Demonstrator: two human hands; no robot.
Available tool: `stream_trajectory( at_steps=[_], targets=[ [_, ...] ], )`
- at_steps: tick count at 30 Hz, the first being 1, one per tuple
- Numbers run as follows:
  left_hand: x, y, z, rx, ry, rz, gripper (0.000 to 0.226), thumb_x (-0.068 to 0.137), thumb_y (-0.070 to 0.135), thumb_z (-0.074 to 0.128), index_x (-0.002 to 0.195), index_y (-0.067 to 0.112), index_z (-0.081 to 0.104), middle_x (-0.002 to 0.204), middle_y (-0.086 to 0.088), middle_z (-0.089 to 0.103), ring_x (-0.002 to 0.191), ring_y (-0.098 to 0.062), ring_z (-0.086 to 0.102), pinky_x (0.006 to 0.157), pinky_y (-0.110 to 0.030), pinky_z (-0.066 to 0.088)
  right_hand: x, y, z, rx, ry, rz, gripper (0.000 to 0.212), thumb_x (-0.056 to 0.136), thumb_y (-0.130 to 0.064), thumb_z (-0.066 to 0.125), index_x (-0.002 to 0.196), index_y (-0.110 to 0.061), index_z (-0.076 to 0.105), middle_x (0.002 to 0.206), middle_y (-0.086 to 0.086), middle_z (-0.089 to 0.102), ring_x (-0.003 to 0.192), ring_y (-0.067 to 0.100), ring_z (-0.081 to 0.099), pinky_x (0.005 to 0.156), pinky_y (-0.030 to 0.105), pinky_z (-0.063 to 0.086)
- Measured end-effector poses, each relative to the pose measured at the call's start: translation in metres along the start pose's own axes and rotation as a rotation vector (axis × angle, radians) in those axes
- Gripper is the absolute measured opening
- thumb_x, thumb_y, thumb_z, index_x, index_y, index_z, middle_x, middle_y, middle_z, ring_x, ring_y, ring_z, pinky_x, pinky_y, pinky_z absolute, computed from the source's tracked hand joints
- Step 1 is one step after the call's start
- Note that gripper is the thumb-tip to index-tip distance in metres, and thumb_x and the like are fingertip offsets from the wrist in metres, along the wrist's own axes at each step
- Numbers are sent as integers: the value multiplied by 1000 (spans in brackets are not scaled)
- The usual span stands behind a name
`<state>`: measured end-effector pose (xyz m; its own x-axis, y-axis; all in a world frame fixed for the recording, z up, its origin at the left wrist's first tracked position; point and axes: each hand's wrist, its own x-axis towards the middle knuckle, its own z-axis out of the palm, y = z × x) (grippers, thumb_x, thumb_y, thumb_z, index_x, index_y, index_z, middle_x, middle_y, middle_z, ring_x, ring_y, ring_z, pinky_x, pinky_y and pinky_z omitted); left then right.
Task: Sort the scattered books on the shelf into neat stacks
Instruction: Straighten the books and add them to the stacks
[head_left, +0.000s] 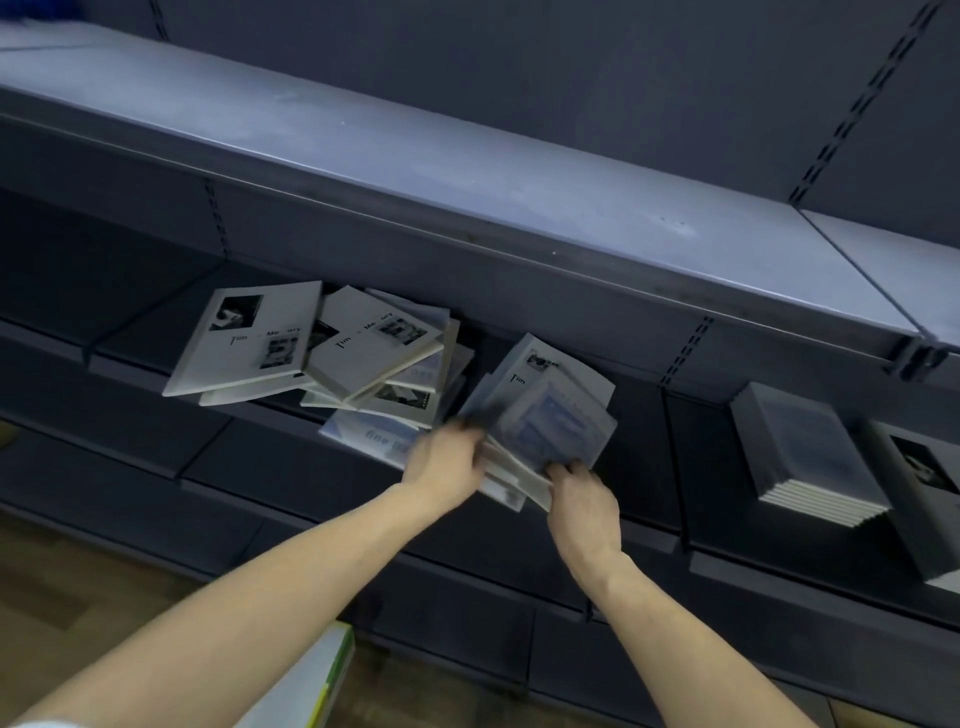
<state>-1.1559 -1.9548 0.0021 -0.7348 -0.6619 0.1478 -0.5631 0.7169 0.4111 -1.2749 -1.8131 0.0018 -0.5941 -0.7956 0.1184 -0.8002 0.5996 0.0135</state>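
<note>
Dark metal shop shelving fills the view, a pale upper shelf (467, 171) running across above the dark lower shelf (644, 467) that carries the books. At the far right of that shelf stands a squared stack of thin grey books (810, 457), edges flush. Left of centre lies the scattered heap (332, 353): thin, flat paperbacks with white matte covers and small black-and-white photographs, overlapping at differing angles, some jutting past the shelf's front lip. Between heap and stack, a fanned bundle of books (550, 415) lies tilted, its long axis running from the near edge up and away toward the back panel. The left hand (447, 457), blurred, is at the bundle's near-left corner; its grip cannot be read clearly. The right hand (584, 499) pinches the bundle's near edge, fingers curled over the covers. Both hands sit at the bundle's near end; judged, squaring it needs the fanned edges pushed flush.
</note>
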Motion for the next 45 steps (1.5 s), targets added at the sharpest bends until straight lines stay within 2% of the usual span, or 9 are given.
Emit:
stream_trajectory(
  at_steps=[6,8,10,16,20,25,35,40,45],
  targets=[
    [52,-27,-31,451,37,-192,33,95,9,47,128,7,51,124,-11,57,108,-26,60,79,-34,53,6,-8,-13,-28,-39,-49,34,69,14,64,95,-8,68,88,12,64,68,29,64,53,31,48],
    [63,-33,-35,593,-10,-242,33,95,2,42,126,6,53,123,-12,59,106,-25,61,79,-32,52,6,-9,-15,-46,-43,-15,36,51,13,78,77,-10,68,71,10,62,50,26,60,43,27,43],
    [73,-43,-34,676,-31,-196,32,95,-1,41,124,1,54,123,-14,57,109,-28,57,80,-33,49,6,-10,-13,-43,23,-41,42,33,14,82,62,-11,65,57,8,56,37,23,52,36,23,37],
    [85,-55,-25,805,-70,-53,34,94,-2,43,126,-6,49,126,-19,54,113,-32,52,86,-36,48,6,-8,-10,-81,50,-91,42,29,12,81,60,-11,64,54,8,54,39,24,52,35,26,39],
    [86,-53,-25,654,64,-10,36,89,0,48,124,0,53,117,-18,59,106,-34,57,79,-38,48,7,-5,-6,-93,64,-113,42,33,11,81,66,-11,67,58,8,56,42,25,54,37,28,43],
    [76,-10,-19,486,306,251,30,60,-1,69,89,2,71,79,-16,66,71,-33,65,57,-36,50,7,3,0,-116,44,-170,42,39,8,82,74,-12,69,66,7,60,50,26,59,43,32,49],
    [31,45,28,343,187,370,26,50,5,86,73,10,75,70,-8,67,61,-28,65,56,-31,52,17,31,-3,-89,54,-334,49,33,-1,90,76,-19,75,67,0,65,53,19,63,41,25,47],
    [21,42,33,357,204,452,29,49,5,84,74,18,76,76,-1,67,71,-24,65,68,-34,51,25,50,2,-14,-33,-415,46,72,-6,77,115,-18,66,105,3,66,86,23,68,65,31,55],
    [11,60,47,272,196,476,15,61,13,83,71,20,73,79,0,63,73,-23,60,63,-32,49,16,60,5,171,20,-268,63,68,-20,85,122,-13,55,110,9,57,79,21,66,55,26,57]
  ],
)
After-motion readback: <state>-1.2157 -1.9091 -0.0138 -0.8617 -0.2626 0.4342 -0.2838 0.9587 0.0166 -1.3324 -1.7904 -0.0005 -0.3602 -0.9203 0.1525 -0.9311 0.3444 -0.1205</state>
